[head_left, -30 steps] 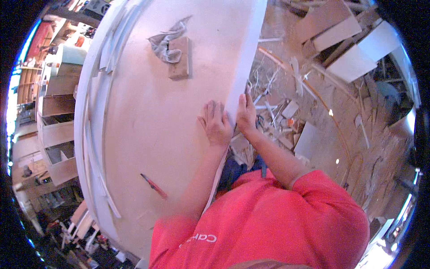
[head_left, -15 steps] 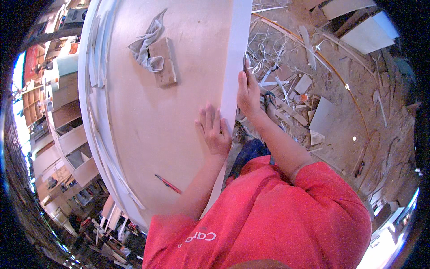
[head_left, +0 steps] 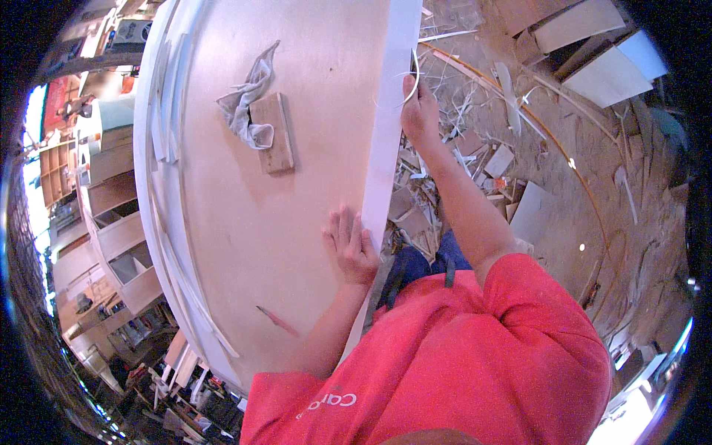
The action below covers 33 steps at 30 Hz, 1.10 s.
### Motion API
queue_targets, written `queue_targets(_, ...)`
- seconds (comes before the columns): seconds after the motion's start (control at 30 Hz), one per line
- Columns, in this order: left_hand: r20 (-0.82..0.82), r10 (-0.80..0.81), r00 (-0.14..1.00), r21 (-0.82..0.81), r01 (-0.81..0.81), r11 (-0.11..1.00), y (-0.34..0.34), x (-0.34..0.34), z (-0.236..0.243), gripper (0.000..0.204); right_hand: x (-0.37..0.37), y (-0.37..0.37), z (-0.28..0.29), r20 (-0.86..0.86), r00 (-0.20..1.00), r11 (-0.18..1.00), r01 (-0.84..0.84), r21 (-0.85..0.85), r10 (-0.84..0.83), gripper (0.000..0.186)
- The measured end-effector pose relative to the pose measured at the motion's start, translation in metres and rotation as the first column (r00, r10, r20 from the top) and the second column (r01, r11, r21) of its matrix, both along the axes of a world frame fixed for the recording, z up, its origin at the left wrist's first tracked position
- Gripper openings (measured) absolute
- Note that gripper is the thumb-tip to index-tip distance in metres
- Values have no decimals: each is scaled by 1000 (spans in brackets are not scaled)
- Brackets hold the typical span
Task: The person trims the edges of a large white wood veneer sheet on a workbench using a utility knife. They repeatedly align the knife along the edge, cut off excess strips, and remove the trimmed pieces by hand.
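Note:
A wide pale wooden board (head_left: 297, 208) lies before me, with a white strip (head_left: 387, 133) along its right edge. My left hand (head_left: 353, 248) rests flat on the board beside that strip, fingers stretched out. At the board's right edge, further away, my right hand (head_left: 421, 115) is closed against the side. What it grips is hidden by the fingers. A thin white curl (head_left: 417, 74) stands up next to its thumb. Toward the far left lie a wooden block (head_left: 278, 141) and a crumpled grey cloth (head_left: 252, 100) draped partly over it. Near my left forearm is a slim red pen-like tool (head_left: 277, 321).
Thin white strips (head_left: 167, 133) lie along the board's left edge. Offcuts and shavings (head_left: 475, 159) litter the sandy floor at right, where an orange-brown cord (head_left: 549, 130) curves. Flat panels (head_left: 608, 74) stand at the far right. Box-like wooden pieces (head_left: 130, 241) stand at left.
My right hand has slid away from me along the board's edge, and a white curl now shows by it. My left hand stays flat, slightly nearer in the picture as the view shifts.

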<state>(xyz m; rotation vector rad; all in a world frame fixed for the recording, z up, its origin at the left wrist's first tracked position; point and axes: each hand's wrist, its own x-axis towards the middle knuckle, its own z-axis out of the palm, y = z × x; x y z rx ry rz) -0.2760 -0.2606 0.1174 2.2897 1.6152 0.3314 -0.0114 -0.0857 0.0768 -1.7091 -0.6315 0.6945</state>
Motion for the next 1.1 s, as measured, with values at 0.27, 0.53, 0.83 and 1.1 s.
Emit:
queue_targets(0.27, 18, 39, 999, -7, -39, 999, -5, -1, -2, 42, 54, 64, 2, 75, 997, 995, -16, 102, 8, 58)
queue_targets(0.53, 29, 28, 999, -12, -28, 1000, -3, 1, 3, 40, 114, 134, -24, 207, 978, 997, -34, 73, 18, 57)
queue_targets(0.83, 48, 42, 998, -37, -40, 999, 0, 7, 9, 40, 163, 174, -52, 294, 955, 939, -75, 335, -29, 44)
queue_targets(1.1, 9, 60, 998, -61, -60, 996, -8, -4, 0, 43, 143, 153, -5, 399, 916, 955, -151, 254, 39, 45)
